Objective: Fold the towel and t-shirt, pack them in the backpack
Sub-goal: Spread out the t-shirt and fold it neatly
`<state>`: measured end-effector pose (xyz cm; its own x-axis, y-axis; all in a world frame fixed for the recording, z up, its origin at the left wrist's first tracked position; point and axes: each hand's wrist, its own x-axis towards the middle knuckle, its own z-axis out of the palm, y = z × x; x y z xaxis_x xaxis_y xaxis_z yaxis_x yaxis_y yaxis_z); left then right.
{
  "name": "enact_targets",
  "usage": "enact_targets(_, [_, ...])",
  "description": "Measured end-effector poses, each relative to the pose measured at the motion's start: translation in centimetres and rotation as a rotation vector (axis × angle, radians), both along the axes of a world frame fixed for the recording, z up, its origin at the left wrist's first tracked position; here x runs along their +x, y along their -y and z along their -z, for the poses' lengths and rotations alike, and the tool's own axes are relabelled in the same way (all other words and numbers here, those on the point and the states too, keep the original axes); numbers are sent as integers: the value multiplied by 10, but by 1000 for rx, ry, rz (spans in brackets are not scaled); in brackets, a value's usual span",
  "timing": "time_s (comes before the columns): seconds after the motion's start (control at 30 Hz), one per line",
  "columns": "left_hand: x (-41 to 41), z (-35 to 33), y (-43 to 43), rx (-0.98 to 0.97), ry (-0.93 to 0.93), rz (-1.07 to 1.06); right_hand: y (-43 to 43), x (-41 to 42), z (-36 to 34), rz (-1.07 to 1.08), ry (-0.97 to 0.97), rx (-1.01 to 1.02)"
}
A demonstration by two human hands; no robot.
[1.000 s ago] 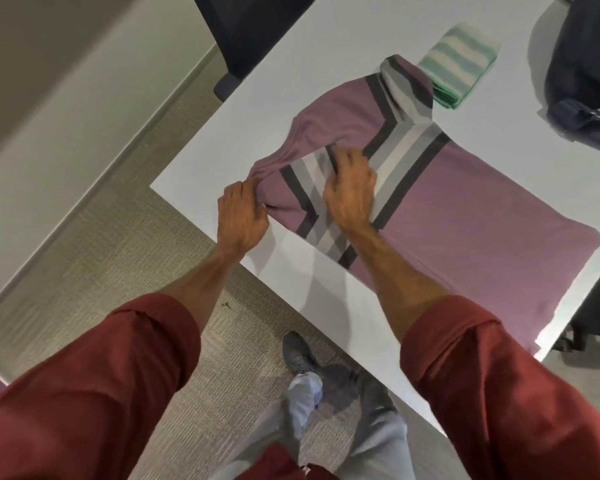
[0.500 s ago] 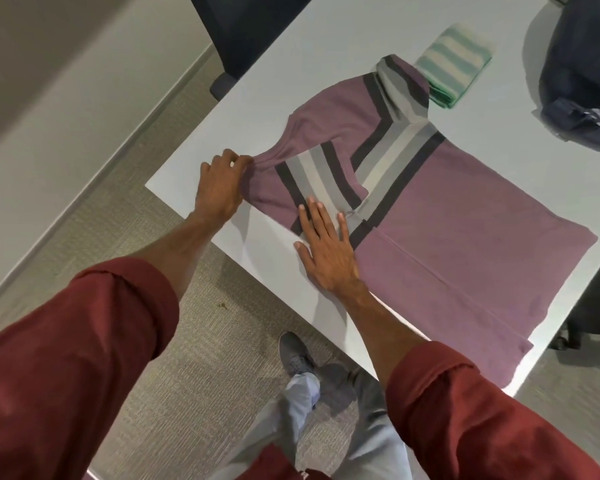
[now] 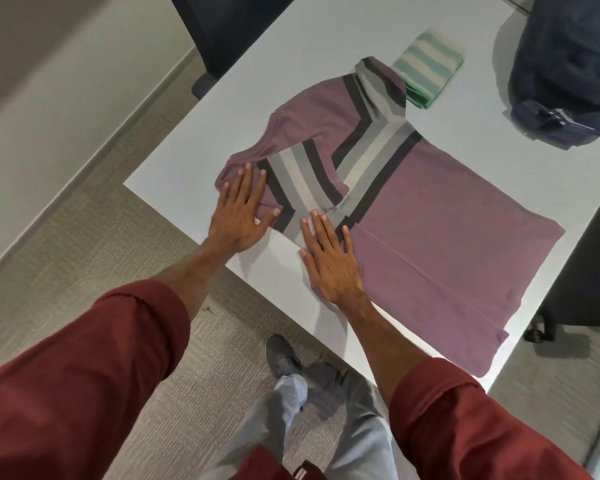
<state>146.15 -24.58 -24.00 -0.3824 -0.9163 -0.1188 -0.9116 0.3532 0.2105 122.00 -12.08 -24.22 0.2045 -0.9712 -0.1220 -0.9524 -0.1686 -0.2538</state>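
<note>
A mauve t-shirt point(image 3: 458, 223) with grey, white and dark stripes lies flat on the white table point(image 3: 312, 64), its near side and near sleeve folded inward. My left hand point(image 3: 239, 216) presses flat on the folded sleeve, fingers spread. My right hand point(image 3: 329, 261) lies flat on the near folded edge, fingertips at the striped band. A folded green-and-white striped towel point(image 3: 426, 71) sits beyond the shirt, partly under the far sleeve. The dark blue backpack point(image 3: 568, 64) rests at the table's far right.
A dark office chair point(image 3: 219, 36) stands at the table's far left side, another dark chair point(image 3: 589, 289) at the right edge. My feet point(image 3: 284, 358) stand on grey carpet under the near table edge.
My left hand let go of the sleeve end and now lies flat on the folded sleeve. My right hand stays flat on the near edge, shifted slightly toward the stripes.
</note>
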Motion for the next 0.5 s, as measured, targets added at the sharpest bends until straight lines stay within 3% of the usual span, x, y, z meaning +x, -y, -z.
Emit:
enact_targets(0.27, [16, -7, 17, 86, 39, 11, -52, -51, -1, 252, -28, 45])
enact_targets(0.5, [-17, -10, -32, 18, 103, -237, -130, -108, -4, 460, -46, 98])
